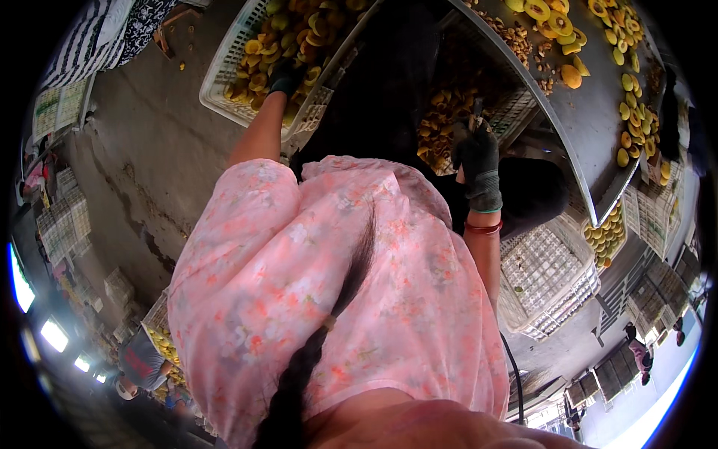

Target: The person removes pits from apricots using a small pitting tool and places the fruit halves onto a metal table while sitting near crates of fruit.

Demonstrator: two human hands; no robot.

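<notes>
My left hand, in a dark glove, reaches into a white plastic crate of yellow fruit halves. Its fingers are lost among the dark shadows and fruit, so their grip does not show. My right hand, in a dark grey glove with a red bangle at the wrist, is closed in front of my right side. A small, light, metal-looking end sticks up from its fingers; what it belongs to is unclear. Just left of this hand, more fruit halves lie in a shadowed crate under the table edge.
A grey metal table with a raised rim curves along the right, bearing cut fruit and a heap of brown pits. White crates stand behind my right elbow. Another person is at the lower left.
</notes>
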